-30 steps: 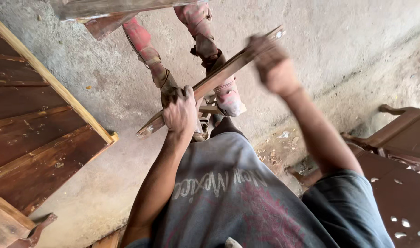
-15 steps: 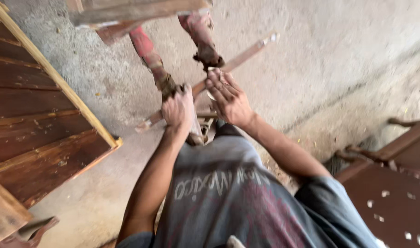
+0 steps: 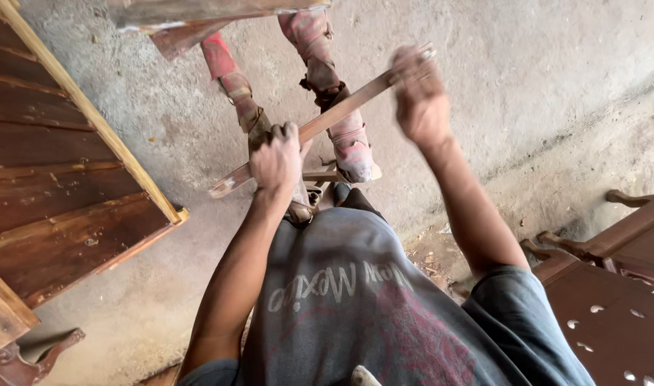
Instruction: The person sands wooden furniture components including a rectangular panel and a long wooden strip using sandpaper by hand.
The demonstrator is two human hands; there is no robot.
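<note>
My left hand (image 3: 277, 159) is clenched around a long narrow wooden strip (image 3: 341, 111), close to its lower left end. The strip slants up to the right across the middle of the view. At its upper right end, my right hand (image 3: 418, 96) is blurred by motion and curled over the wood. I cannot tell whether that hand also holds something against the strip. Behind the strip are two legs in red-stained trousers (image 3: 230, 75) with a worn shoe (image 3: 355, 154). My grey shirt fills the bottom of the view.
A dark brown plank panel with a pale edge (image 3: 62, 186) lies on the left. Carved dark wooden furniture parts (image 3: 613, 286) sit at the lower right. A wooden board (image 3: 198, 11) crosses the top. The floor is rough grey concrete (image 3: 541, 86) with dust and chips.
My right hand slid from the strip's far end down close to my left hand, then back out to the far end. My left hand has kept its grip.
</note>
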